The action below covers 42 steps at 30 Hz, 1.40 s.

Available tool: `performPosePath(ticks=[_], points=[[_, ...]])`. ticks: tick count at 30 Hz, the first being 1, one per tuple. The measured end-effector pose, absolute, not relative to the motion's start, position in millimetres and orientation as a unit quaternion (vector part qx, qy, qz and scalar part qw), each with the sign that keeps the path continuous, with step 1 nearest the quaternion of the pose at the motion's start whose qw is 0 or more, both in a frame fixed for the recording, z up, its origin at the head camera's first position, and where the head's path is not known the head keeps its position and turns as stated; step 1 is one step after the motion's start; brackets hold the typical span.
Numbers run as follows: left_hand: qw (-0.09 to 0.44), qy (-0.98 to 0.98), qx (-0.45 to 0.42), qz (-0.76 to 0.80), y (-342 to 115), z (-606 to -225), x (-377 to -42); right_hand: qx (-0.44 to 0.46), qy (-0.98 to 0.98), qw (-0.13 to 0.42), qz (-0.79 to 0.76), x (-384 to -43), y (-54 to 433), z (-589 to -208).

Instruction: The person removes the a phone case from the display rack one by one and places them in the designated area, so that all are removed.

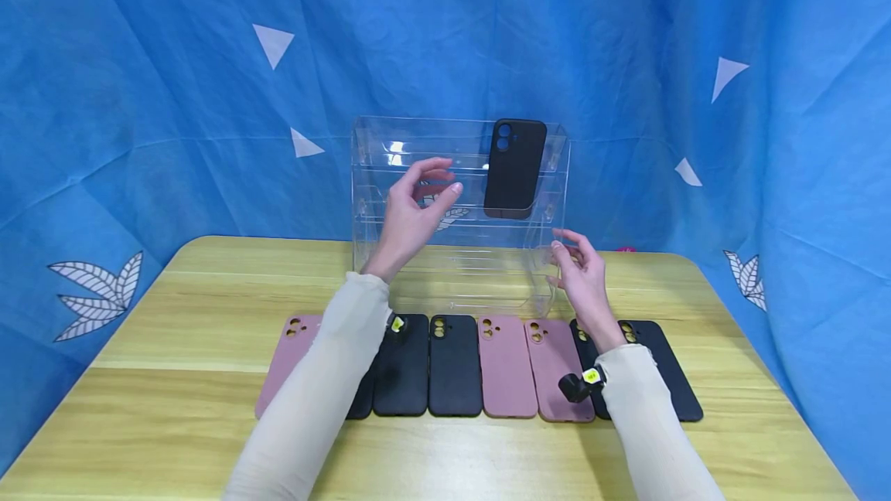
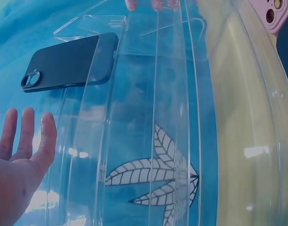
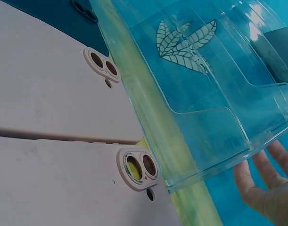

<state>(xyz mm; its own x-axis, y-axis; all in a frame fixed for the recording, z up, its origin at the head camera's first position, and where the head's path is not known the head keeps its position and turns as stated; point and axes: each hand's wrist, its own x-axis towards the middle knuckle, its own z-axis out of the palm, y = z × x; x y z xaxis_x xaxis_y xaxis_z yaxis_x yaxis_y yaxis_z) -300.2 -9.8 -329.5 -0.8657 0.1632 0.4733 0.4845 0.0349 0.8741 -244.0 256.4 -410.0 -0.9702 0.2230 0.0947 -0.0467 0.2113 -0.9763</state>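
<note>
A clear tiered acrylic rack point(image 1: 459, 284) stands at the back of the table. One black phone case point(image 1: 515, 165) leans in its upper tier, toward the right end. My left hand point(image 1: 414, 211) hovers before the rack's left half, fingers loosely bent and holding nothing; in the left wrist view its fingers point(image 2: 48, 127) are apart from that case. At the rack's right side is my right hand point(image 1: 581, 277). The right wrist view has its relaxed fingers point(image 3: 264, 167) against or just beside the clear side panel; contact is hard to judge.
Several phone cases lie in a row in front of the rack, among them a pink case point(image 1: 508, 369) and a black case point(image 1: 455, 369). My sleeves cover parts of some. A blue patterned cloth point(image 1: 174, 99) hangs behind the wooden table point(image 1: 174, 377).
</note>
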Motion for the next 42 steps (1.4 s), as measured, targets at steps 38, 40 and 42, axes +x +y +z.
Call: performPosePath(ticks=[38,40,42], points=[[0.126,-0.758,-0.174,-0.616,49,-331,-333,-0.065,-0.768,0.105,0.629,-245,257,-410],[0.125,-0.762,-0.166,-0.613,52,-330,-332,-0.065,-0.768,0.104,0.629,-245,257,-410],[0.126,-0.765,-0.157,-0.612,56,-329,-332,-0.064,-0.768,0.104,0.629,-244,257,-410]])
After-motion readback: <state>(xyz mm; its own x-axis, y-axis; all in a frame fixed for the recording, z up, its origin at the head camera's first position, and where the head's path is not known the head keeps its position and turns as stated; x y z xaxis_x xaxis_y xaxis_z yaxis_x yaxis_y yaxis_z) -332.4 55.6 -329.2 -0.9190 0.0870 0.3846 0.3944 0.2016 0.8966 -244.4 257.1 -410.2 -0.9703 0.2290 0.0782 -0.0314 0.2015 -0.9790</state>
